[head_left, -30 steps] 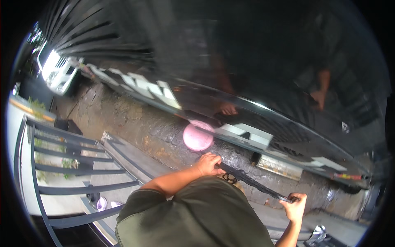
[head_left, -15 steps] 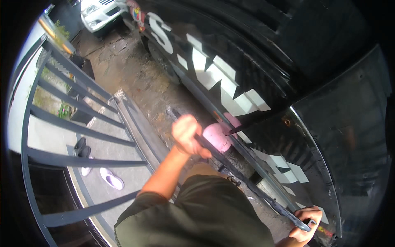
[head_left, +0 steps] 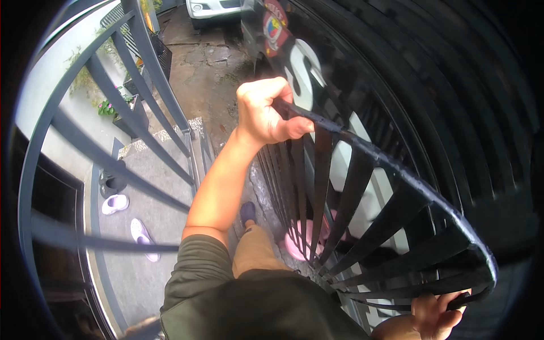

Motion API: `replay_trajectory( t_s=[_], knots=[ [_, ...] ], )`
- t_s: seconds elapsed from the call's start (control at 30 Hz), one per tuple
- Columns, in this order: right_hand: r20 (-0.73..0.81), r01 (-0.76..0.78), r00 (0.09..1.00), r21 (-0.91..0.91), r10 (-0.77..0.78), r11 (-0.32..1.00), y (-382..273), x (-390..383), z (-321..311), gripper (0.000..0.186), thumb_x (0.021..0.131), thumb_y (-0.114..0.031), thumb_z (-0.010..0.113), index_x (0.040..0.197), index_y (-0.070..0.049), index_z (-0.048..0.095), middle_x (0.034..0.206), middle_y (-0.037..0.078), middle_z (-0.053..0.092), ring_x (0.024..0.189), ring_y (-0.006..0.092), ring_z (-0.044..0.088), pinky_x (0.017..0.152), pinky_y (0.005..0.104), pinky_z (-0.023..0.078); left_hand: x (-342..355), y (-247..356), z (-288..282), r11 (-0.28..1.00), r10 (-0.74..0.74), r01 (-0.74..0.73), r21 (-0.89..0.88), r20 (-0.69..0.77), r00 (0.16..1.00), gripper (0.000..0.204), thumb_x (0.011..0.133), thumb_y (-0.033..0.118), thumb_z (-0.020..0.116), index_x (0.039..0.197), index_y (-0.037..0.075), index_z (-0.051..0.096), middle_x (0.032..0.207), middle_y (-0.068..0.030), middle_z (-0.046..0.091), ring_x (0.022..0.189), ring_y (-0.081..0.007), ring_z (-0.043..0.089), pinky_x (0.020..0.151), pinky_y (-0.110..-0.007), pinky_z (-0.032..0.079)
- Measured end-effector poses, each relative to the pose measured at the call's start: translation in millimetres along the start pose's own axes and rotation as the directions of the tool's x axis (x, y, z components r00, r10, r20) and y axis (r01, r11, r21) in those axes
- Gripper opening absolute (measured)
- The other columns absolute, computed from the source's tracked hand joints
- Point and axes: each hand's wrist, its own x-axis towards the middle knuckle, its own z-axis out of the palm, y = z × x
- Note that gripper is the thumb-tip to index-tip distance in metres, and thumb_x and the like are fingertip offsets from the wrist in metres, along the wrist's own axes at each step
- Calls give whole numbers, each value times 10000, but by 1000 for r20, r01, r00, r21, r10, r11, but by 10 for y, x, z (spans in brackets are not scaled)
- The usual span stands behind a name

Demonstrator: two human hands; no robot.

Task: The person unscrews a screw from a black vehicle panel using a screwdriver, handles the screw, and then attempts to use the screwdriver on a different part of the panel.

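Note:
A black barred metal panel (head_left: pixel 416 184) stretches in front of me, its top rail running from the upper middle down to the lower right. My left hand (head_left: pixel 262 110) is closed round the rail's far left end, thumb along the top. Near the rail's bent lower right end, my right hand (head_left: pixel 435 317) is closed on the panel, partly hidden by its bars. Behind the bars, close to the ground, a pink rounded container (head_left: pixel 297 241) shows in part.
A black vehicle (head_left: pixel 351 73) with white lettering stands along the right. On the left, a grey railing (head_left: pixel 62 119) borders a paved step with dark shoes (head_left: pixel 113 184) and lilac clogs (head_left: pixel 141 232). Potted plants (head_left: pixel 133 116) line the wall; a white car (head_left: pixel 215 8) stands at the far end.
The panel, earlier seen as little more than a long bar, now shows its bars spread out. My left hand has risen farther away; my right hand has shifted slightly right and nearer.

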Motion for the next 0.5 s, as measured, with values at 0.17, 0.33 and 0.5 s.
replay_trajectory(
  t_s=[0.17, 0.33, 0.5],
  knots=[
    [-34, -75, 997, 18, 76, 997, 612, 1184, 691, 179, 874, -81, 501, 708, -22, 475, 589, 56, 449, 466, 152, 385, 439, 308, 319, 438, -1360, -399, 1000, 4, -4, 16, -8, 1000, 790, 632, 771, 747, 553, 42, 452, 488, -26, 404, 423, -154, 446, 420, -273, 370],
    [111, -36, 993, -33, 39, 999, 1151, 2418, 1409, 201, 918, -110, 574, 727, -65, 532, 603, 5, 497, 480, 172, 498, 458, 253, 425, 1038, -2591, -1113, 1000, 3, -3, 20, -17, 1000, 765, 629, 749, 766, 532, 57, 455, 476, -18, 399, 407, -153, 444, 408, -268, 364],
    [201, 56, 979, -41, -47, 998, 1667, 3438, 1964, 208, 930, -128, 559, 731, -72, 534, 604, -4, 510, 497, 162, 527, 487, 259, 443, 1783, -3511, -1613, 985, 153, -150, 84, -28, 988, 782, 605, 764, 765, 552, 54, 441, 497, -11, 401, 416, -142, 432, 411, -263, 334]
  ],
)
